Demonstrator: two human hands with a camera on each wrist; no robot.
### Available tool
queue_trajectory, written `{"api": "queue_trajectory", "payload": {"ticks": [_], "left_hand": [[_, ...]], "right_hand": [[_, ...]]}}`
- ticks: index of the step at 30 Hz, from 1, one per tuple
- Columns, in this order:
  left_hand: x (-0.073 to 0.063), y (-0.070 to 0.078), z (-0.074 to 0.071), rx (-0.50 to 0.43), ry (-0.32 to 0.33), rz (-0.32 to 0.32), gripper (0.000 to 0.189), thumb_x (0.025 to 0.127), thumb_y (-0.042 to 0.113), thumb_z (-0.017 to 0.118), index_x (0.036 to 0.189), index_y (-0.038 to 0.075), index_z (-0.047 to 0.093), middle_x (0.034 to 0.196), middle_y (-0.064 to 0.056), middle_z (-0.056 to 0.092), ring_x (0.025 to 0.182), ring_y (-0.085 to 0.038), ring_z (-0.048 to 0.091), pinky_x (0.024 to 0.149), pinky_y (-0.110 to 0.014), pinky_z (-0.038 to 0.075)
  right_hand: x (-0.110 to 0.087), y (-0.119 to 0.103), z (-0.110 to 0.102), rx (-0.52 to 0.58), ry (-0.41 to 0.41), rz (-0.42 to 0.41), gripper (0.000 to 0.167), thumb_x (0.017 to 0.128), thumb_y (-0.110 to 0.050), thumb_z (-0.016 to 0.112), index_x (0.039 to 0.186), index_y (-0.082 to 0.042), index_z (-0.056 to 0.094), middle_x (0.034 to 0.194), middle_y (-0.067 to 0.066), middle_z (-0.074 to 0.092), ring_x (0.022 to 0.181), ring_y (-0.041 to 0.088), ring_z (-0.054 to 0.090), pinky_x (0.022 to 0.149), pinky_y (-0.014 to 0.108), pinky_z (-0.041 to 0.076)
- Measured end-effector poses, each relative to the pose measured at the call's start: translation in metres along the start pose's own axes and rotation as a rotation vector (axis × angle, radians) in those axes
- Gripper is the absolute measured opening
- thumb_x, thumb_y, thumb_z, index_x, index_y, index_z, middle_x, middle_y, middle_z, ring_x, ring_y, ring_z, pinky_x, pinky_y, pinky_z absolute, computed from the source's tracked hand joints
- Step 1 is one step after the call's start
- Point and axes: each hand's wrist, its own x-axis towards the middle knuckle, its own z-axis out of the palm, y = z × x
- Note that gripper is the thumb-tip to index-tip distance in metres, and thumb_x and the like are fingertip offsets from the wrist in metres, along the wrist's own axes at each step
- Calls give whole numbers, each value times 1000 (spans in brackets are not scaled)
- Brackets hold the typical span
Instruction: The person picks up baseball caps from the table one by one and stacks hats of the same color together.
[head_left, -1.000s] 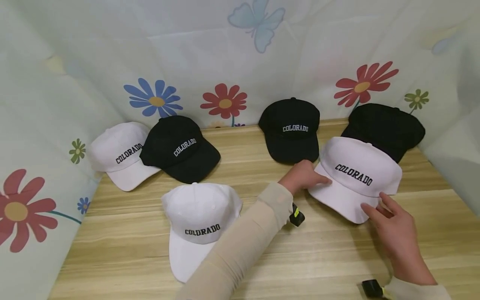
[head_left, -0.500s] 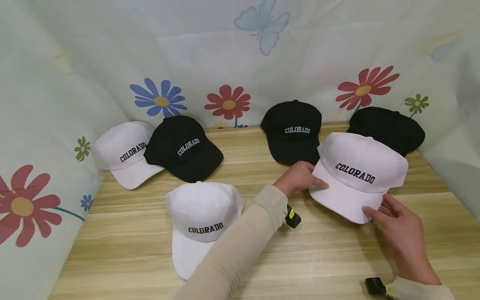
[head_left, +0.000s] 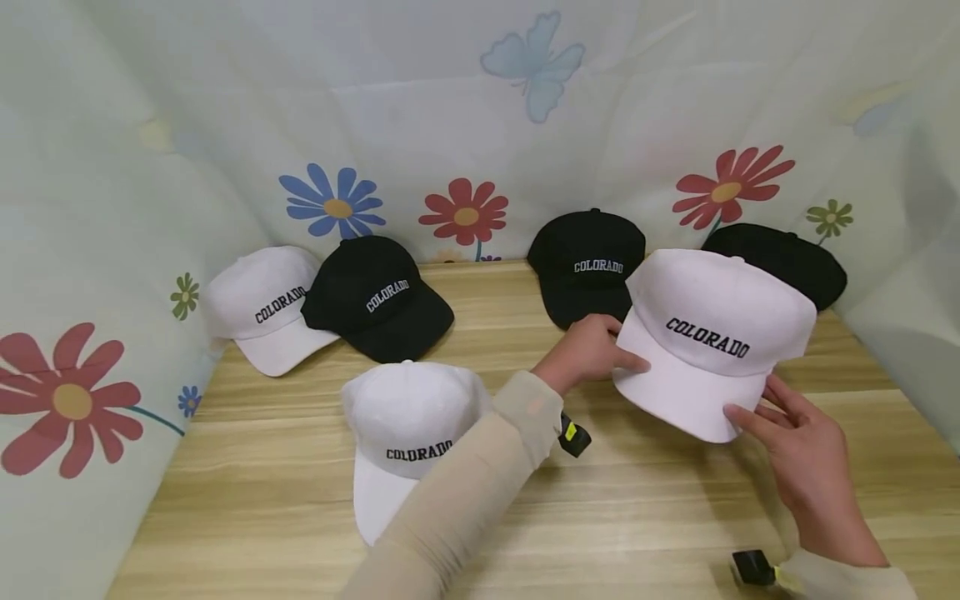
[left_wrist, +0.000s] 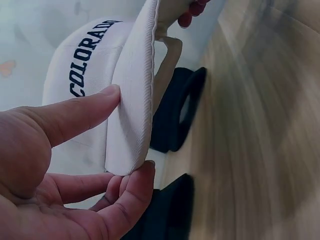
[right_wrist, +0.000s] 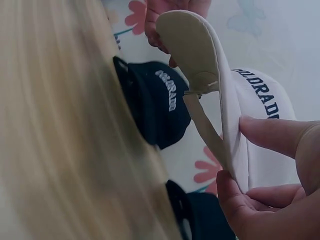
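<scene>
Between both hands a white cap [head_left: 712, 325] with black COLORADO lettering is held above the table, its brim toward me. My left hand [head_left: 588, 354] pinches the brim's left edge; in the left wrist view the thumb [left_wrist: 85, 112] lies on top and the fingers are below. At the brim's other side my right hand [head_left: 806, 450] pinches likewise, its thumb [right_wrist: 275, 135] on the upper face in the right wrist view. Both wrist views show a gap between the cap and the wooden table [left_wrist: 250, 150]. Behind it, a black cap [head_left: 787, 258] is partly hidden.
Another black cap [head_left: 585, 258] stands at the back, left of the held one. At far left a black cap [head_left: 375, 300] overlaps a white cap [head_left: 262, 300]. A white cap [head_left: 412, 408] in front is partly covered by my left sleeve [head_left: 465, 500]. A flowered curtain [head_left: 420, 125] backs the table.
The held white cap has risen from the table and tipped up, covering more of the black cap behind. Both hands keep their pinch on its brim. The head view has shifted slightly.
</scene>
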Motion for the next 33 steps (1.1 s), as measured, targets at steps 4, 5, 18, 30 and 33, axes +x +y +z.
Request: {"api": "queue_trajectory", "payload": {"ticks": [4,5,18,30,33], "left_hand": [[-11,-4,-14,-36,3,28,46,72,30,86,107,10,63,84,3,63,74,-13,58,64,-22,49],[-14,-5,-18,-52,4,24,49,72,30,86,110,10,62,84,2,62,74,-13,58,63,-22,50],[-60,-28,-62,-197,38,16,64,70,28,88,122,12,54,90,-7,58,73,-20,61,66,-30,56],[-102,-46,-96,-244,89,-33,61,72,27,86,122,14,53,95,-8,60,74,-21,64,65,-30,57],[-113,-52,-104,-249,101,-47,70,72,27,86,131,16,49,96,-8,59,73,-20,64,69,-35,58]], "right_hand": [[-6,-11,1,-44,-15,-54,91,80,-46,75,153,-20,28,143,0,45,94,-15,51,69,5,44],[-8,-14,2,-57,-22,-69,90,80,-46,75,153,-21,28,144,1,44,93,-16,52,69,5,44],[-33,-43,21,-64,-114,-243,83,82,-39,75,151,-19,33,141,-2,48,90,-17,59,71,6,46],[-51,-59,49,-30,-187,-345,79,83,-29,76,149,-12,37,128,-18,53,89,-13,63,73,8,49],[-55,-63,57,-43,-220,-345,79,84,-31,76,150,-12,36,133,-16,53,90,-13,63,73,8,48]]}}
